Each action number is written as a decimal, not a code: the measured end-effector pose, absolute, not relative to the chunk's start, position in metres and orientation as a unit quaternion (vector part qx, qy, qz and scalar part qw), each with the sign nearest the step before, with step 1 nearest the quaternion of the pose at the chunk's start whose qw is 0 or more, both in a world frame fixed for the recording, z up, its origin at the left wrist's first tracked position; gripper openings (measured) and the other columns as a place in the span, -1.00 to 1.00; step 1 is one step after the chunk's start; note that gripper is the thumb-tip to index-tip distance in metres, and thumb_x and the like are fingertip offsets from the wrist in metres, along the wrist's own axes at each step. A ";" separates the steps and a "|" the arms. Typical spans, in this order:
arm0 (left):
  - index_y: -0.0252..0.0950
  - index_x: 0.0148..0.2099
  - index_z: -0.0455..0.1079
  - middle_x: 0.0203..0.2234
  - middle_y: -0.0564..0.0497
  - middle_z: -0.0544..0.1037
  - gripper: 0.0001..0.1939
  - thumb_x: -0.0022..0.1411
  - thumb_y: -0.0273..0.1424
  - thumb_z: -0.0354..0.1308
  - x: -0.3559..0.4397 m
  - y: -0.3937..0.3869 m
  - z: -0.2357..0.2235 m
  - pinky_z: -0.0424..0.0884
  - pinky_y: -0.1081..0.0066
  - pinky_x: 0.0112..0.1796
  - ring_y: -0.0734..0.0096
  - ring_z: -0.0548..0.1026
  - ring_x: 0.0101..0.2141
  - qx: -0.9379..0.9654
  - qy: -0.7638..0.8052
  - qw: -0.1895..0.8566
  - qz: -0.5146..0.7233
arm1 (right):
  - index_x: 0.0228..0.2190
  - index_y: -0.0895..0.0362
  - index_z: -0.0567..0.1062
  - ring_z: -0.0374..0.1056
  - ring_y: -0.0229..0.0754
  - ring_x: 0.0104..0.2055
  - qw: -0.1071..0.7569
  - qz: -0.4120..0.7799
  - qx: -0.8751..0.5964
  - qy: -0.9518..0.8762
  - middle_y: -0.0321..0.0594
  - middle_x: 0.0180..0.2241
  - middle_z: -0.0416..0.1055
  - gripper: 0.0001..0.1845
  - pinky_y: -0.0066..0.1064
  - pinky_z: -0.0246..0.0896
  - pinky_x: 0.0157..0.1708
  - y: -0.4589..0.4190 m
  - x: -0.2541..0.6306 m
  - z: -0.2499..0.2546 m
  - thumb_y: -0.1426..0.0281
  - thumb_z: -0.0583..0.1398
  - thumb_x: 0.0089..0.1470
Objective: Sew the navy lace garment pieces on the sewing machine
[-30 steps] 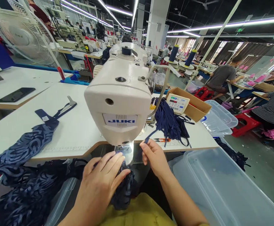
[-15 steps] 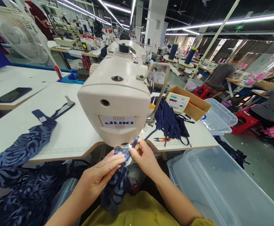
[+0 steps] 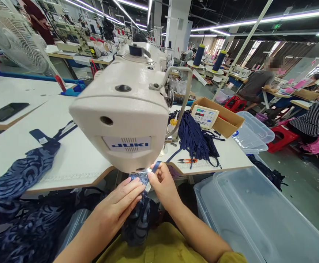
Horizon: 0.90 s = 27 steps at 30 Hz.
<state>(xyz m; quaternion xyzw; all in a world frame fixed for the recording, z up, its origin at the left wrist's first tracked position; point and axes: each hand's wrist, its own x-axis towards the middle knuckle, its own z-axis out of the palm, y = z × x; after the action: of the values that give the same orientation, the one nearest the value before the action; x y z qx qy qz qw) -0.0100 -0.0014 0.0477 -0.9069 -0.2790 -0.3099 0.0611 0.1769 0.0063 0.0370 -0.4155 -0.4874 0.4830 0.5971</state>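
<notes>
A white JUKI sewing machine (image 3: 121,106) fills the middle of the view, and its head hides most of the needle area. Under it lies a navy-blue lace garment (image 3: 137,226), whose lower part hangs down towards my lap. My left hand (image 3: 121,201) holds the lace near the needle, its fingers straight and close together on top. A narrow navy strap (image 3: 156,166) is pinched between thumb and fingers of my right hand (image 3: 162,184), just right of the needle. From there the strap seems to run towards a bundle of navy straps (image 3: 191,133) on the table.
Orange-handled thread snips (image 3: 187,160) lie by the straps. Behind are a control panel (image 3: 204,116) and a cardboard box (image 3: 226,118). Patterned garments (image 3: 22,170) drape over the left table edge; a phone (image 3: 6,112) lies beyond. A lidded plastic bin (image 3: 258,212) stands at right.
The view has shifted slightly, so the machine head appears further left and larger. Both hands keep their places at the needle, still on the lace and strap.
</notes>
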 end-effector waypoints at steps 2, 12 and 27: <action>-0.23 0.20 0.26 0.12 0.03 0.41 -0.58 0.32 -0.38 0.07 -0.010 -0.002 0.045 0.18 0.36 0.21 0.36 0.27 0.20 -0.907 -0.283 0.060 -0.306 | -0.24 0.09 0.30 0.06 -0.32 -0.46 0.602 0.482 -0.414 -0.484 -0.42 -0.47 0.13 -0.83 -0.46 0.03 -0.41 0.006 0.176 0.037 0.34 0.14 0.09; -0.28 0.18 0.28 0.08 0.00 0.46 -0.62 0.34 -0.35 0.04 -0.003 -0.002 0.055 0.19 0.35 0.21 0.35 0.35 0.14 -0.911 -0.263 0.099 -0.302 | -0.24 0.08 0.31 0.08 -0.30 -0.43 0.609 0.461 -0.431 -0.481 -0.40 -0.46 0.13 -0.84 -0.47 0.07 -0.40 0.004 0.174 0.038 0.34 0.13 0.10; -0.10 0.11 0.33 -0.04 0.16 0.55 -0.70 0.35 -0.28 0.04 -0.009 -0.001 0.049 0.13 0.48 0.19 0.54 0.48 -0.02 -0.864 -0.344 -0.035 -0.366 | -0.27 0.09 0.30 0.14 -0.29 -0.40 0.619 0.451 -0.443 -0.466 -0.36 -0.39 0.20 -0.85 -0.44 0.10 -0.33 0.004 0.171 0.037 0.33 0.13 0.08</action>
<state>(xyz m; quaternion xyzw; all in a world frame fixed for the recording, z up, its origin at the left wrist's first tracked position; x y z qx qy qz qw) -0.0092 -0.0013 0.0489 -0.8637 -0.3444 -0.3663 -0.0346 0.1705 0.0043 0.0366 -0.4435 -0.4658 0.4510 0.6188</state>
